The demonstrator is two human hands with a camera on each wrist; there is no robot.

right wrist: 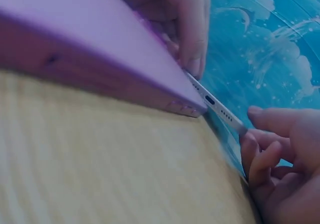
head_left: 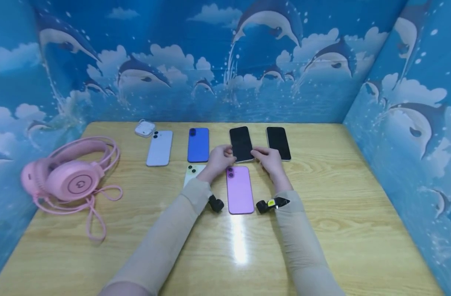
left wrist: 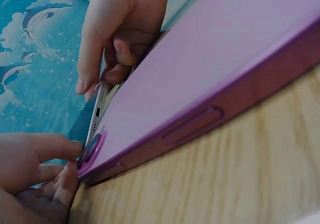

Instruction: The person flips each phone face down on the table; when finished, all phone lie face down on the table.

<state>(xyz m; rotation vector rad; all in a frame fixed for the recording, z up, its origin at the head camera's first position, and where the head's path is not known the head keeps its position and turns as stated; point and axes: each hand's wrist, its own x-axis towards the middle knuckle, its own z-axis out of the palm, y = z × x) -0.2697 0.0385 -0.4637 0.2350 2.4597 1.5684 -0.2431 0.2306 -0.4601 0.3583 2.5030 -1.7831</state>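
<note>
A smartphone (head_left: 241, 144) lies screen up, its screen dark, between my two hands at the back of the table. My left hand (head_left: 219, 160) pinches its lower left corner. At the lower right corner, the fingers and thumb of my right hand (head_left: 269, 161) hold the edge. The pale bottom edge with its charging port (right wrist: 210, 100) shows in both wrist views. Just in front of the hands, a pink smartphone (head_left: 240, 191) rests back side up. A pale yellow smartphone (head_left: 191, 172) is partly hidden behind my left hand and wrist.
Another dark-screened smartphone (head_left: 278, 142) lies right of the held one. Leftward are a blue smartphone (head_left: 198, 146), a white smartphone (head_left: 160, 149) and a small white earbud case (head_left: 145, 128). Pink headphones (head_left: 73, 176) with a looped cable occupy the left side. Dolphin-printed cloth walls border the table.
</note>
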